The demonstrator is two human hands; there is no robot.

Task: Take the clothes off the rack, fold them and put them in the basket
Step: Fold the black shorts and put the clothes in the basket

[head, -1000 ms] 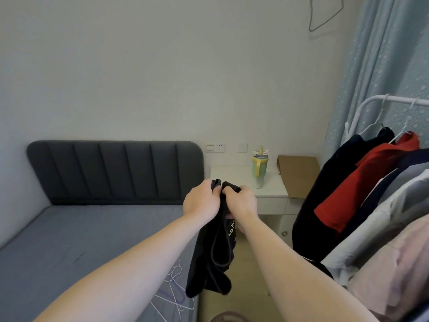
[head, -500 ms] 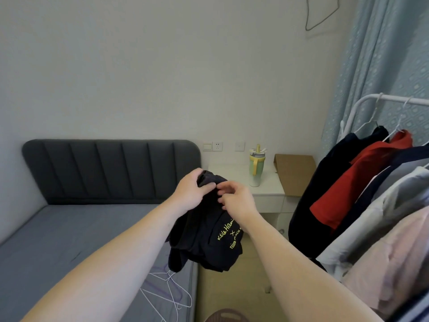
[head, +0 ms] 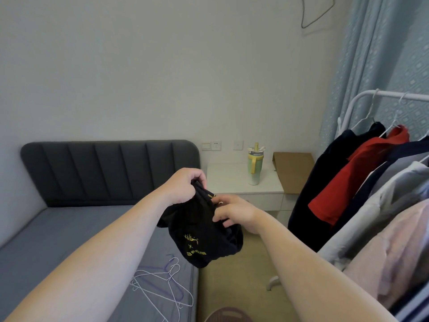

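At the bottom edge of the view, between the two forearms, a curved dusky-purple rim (head: 228,314) shows on the floor. It may be the basket, though too little of it is visible to tell. Just beyond, on the grey bed mattress (head: 58,240), lie a few bare thin wire hangers (head: 162,282). Above the bed's edge the small black garment with yellow lettering (head: 202,238) is held in the air, off the rack and not yet in any basket. A second ago it dangled long and narrow from both hands, which pinched it side by side at the top. Now it is gathered into a short, thick bundle with the print facing out. The left hand (head: 183,187) keeps the top, its fingers curled round the bunched edge, while the right hand (head: 234,212) has dropped to the bundle's right side, fingers pinching a fold there. The folding therefore looks nearly finished in mid-air, and this piece probably needs only a last tuck before it is set down. Farther right, the white metal rack (head: 390,95) is crowded with hanging clothes, a red shirt (head: 348,182) among them, so much of the task is left. Beyond stand the low white bench (head: 232,177) with a green-and-white tumbler (head: 254,166), and the dark grey padded headboard (head: 109,170).
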